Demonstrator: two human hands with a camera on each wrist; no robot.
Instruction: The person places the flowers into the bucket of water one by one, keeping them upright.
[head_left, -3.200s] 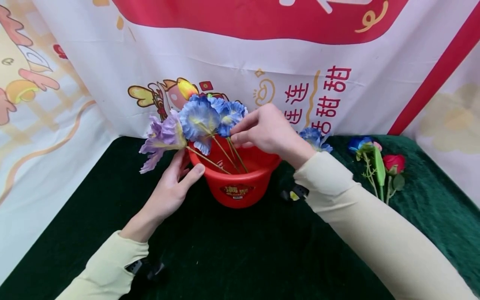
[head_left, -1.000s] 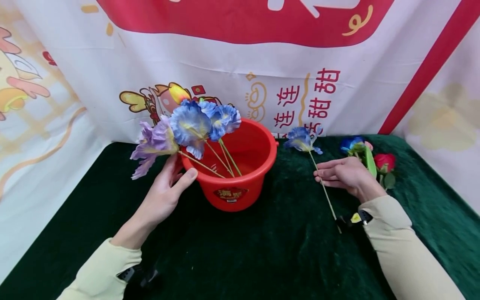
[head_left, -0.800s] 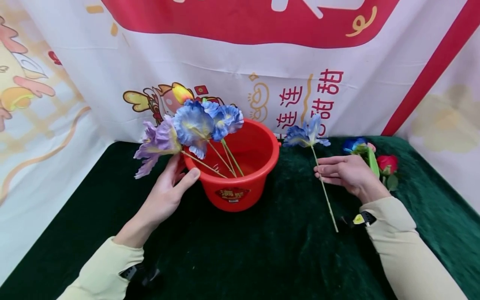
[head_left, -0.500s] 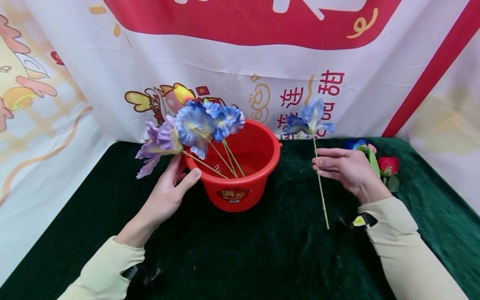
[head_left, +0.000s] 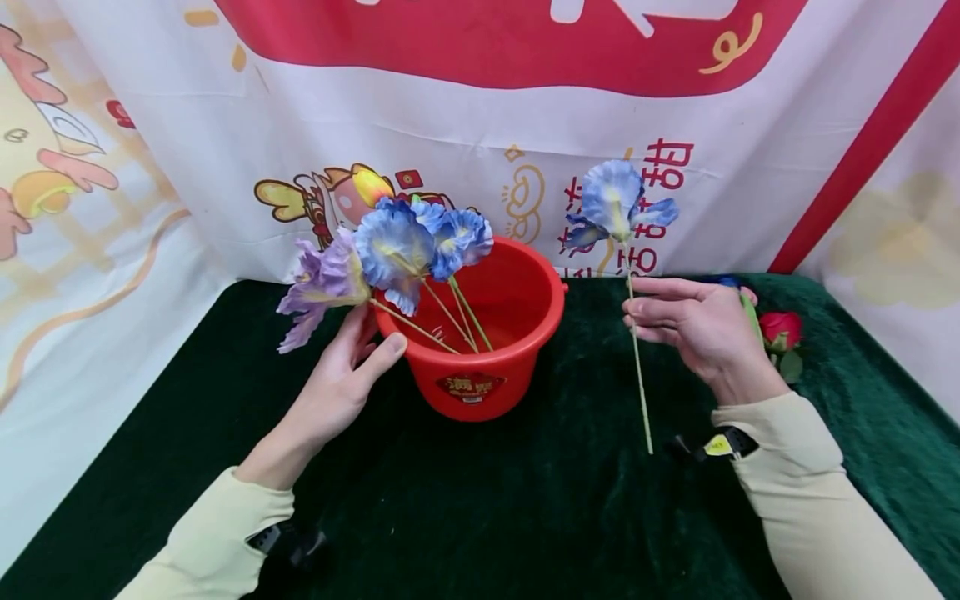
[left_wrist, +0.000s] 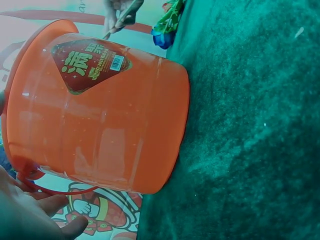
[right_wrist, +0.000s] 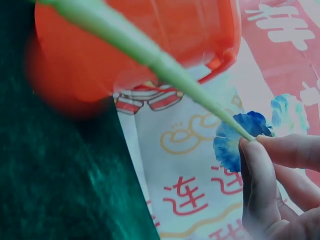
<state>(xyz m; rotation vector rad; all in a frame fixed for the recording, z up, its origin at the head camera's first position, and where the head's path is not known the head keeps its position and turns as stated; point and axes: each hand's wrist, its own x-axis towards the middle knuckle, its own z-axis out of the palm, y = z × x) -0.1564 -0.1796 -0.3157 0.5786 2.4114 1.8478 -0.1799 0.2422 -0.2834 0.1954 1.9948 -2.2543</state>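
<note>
In the head view a red bucket (head_left: 480,379) stands on the table, with artificial flowers leaning on its left rim: a purple iris (head_left: 322,279), blue irises (head_left: 397,246) and a yellow-red tulip (head_left: 371,185). My left hand (head_left: 341,375) holds the bucket's left rim, thumb over the edge; its fingers show beside the bucket handle (left_wrist: 60,192) in the left wrist view. To the right of the bucket, my right hand (head_left: 697,329) pinches the stem of another blue iris (head_left: 611,200), held upright. The pinch shows at the stem (right_wrist: 200,97) in the right wrist view.
A red rose (head_left: 780,329) lies on the dark green cloth (head_left: 480,500) behind my right hand, beside a mostly hidden blue flower (head_left: 723,280). A printed white and red backdrop (head_left: 450,108) hangs behind the table.
My right hand has left the bucket, taken the blue iris at the right and raised it upright, its bloom climbing over the last second. My left hand stays at the bucket's rim.
</note>
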